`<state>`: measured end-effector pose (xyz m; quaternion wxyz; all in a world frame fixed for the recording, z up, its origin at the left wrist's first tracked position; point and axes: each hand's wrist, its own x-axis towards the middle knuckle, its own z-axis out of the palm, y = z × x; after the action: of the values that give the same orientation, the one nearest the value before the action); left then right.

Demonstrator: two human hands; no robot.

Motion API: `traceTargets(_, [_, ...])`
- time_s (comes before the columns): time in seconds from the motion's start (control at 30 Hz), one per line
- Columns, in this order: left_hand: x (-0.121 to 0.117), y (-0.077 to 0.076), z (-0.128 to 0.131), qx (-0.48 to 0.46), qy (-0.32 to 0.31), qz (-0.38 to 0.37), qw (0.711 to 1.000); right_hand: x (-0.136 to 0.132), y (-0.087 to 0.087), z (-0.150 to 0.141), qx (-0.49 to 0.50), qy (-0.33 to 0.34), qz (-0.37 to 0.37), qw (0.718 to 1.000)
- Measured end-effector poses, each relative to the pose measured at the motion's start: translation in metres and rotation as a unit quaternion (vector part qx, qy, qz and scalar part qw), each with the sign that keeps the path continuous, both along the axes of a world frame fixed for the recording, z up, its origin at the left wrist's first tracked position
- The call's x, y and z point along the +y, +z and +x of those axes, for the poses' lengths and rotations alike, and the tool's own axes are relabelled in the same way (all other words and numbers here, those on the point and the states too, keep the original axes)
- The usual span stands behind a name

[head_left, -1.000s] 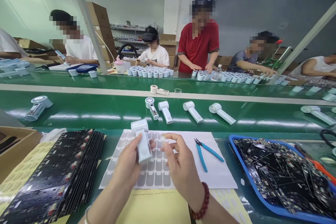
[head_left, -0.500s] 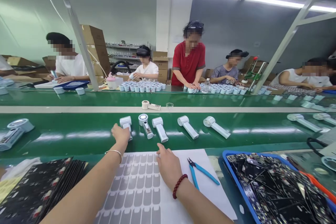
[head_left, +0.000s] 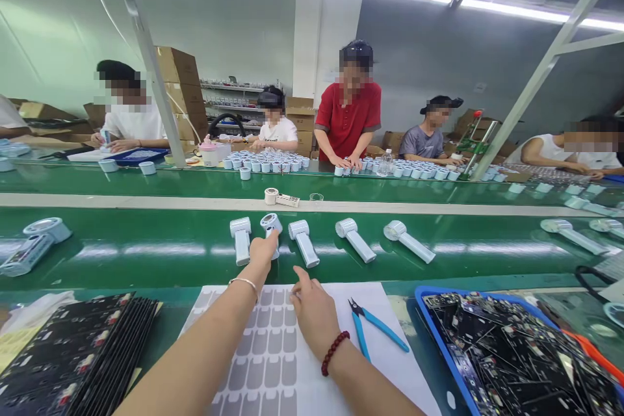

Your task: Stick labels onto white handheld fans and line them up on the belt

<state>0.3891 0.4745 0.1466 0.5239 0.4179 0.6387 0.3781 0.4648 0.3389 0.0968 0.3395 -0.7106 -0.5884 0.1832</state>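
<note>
My left hand (head_left: 263,248) reaches onto the green belt and closes around the handle of a light-blue handheld fan (head_left: 271,221), whose round head shows beyond the fingers. Just left of it lies another handheld fan (head_left: 240,240), and a third fan (head_left: 304,243) lies to the right, both untouched. My right hand (head_left: 314,312) rests near the top of a white sheet of grey stickers (head_left: 256,364), fingers loosely stretched and holding nothing. Blue-handled side cutters (head_left: 377,326) lie on the white paper to the right of that hand.
A blue tray (head_left: 455,364) of black circuit boards stands at right, and stacked black board panels (head_left: 73,351) at left. More fans (head_left: 358,240) lie along the green belt (head_left: 160,234). Several people work across the line, behind rows of light-blue fan heads (head_left: 273,164).
My left hand has moved right, from the leftmost fan of the group to the one beside it. That first fan now lies free on the belt. My right hand stays in place.
</note>
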Motion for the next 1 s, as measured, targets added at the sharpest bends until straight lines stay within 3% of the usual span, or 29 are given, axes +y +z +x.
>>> traceTargets(0.1, [-0.039,0.008,-0.008,-0.138,0.019,0.009,0.990,0.004,-0.006,0.004,0.093,-0.012,0.034,0.995])
traceTargets(0.2, [-0.094,0.015,-0.030,-0.257,-0.001,0.006,0.966,0.004,-0.005,0.010,0.187,-0.009,0.057,0.981])
traceTargets(0.3, [-0.147,0.015,-0.064,-0.331,-0.009,-0.018,0.943,-0.010,0.007,0.011,0.251,0.011,0.066,0.966])
traceTargets(0.43, [-0.190,0.004,-0.106,-0.339,0.073,-0.097,0.933,-0.054,0.033,-0.001,0.301,0.035,0.048,0.952])
traceTargets(0.53, [-0.204,0.001,-0.123,-0.326,0.131,-0.125,0.928,-0.091,0.049,-0.018,0.338,0.035,0.000,0.941])
traceTargets(0.67, [-0.213,0.006,-0.131,-0.348,0.188,-0.154,0.905,-0.125,0.057,-0.049,0.396,0.076,-0.056,0.913])
traceTargets(0.8, [-0.217,0.010,-0.133,-0.380,0.192,-0.175,0.887,-0.136,0.056,-0.078,0.417,0.113,-0.077,0.899])
traceTargets(1.0, [-0.221,0.014,-0.134,-0.419,0.193,-0.208,0.862,-0.134,0.058,-0.100,0.410,0.104,-0.068,0.904])
